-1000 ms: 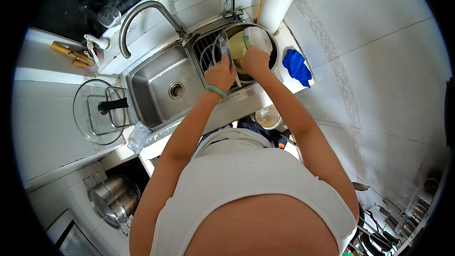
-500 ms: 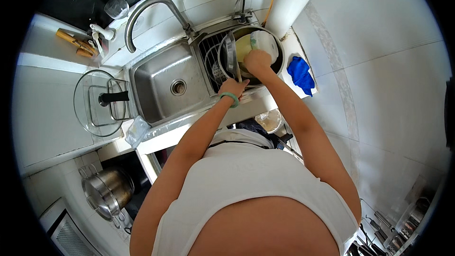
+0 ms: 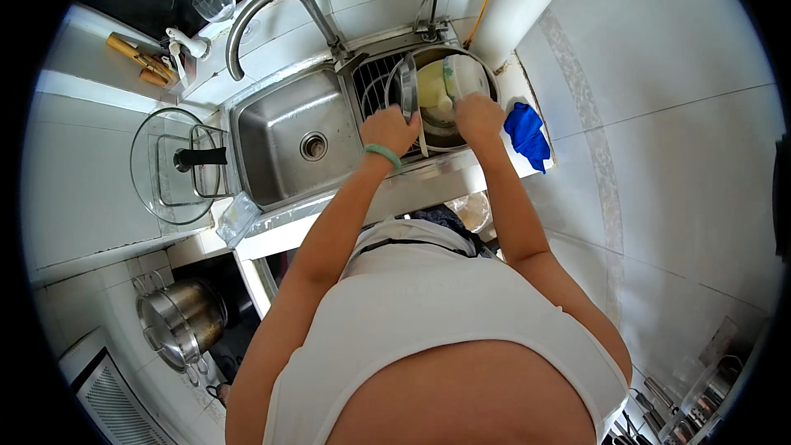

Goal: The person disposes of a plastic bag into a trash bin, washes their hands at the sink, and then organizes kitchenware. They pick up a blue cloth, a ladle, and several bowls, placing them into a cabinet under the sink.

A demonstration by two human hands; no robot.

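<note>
Bowl (image 3: pixel 467 76) and metal dish (image 3: pixel 409 85) are both at the pot (image 3: pixel 428 58) beside the sink (image 3: pixel 268 144), so the handling looks under way, with neither set aside yet. The left hand (image 3: pixel 391 130) is closed on the dish's lower edge; the right hand (image 3: pixel 479 119) is at the bowl's near side, its fingers too hidden to tell whether they grip. The bowl is white, tilted, faintly green-patterned; the dish stands on edge, grey and shiny.

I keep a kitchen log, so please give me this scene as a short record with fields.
Left hand: at the metal dish's near edge; grip unclear
Right hand: at the white bowl; grip unclear
Bowl's place: in the large pot
Sink basin: left of the pot
Blue cloth: right of the pot
</note>
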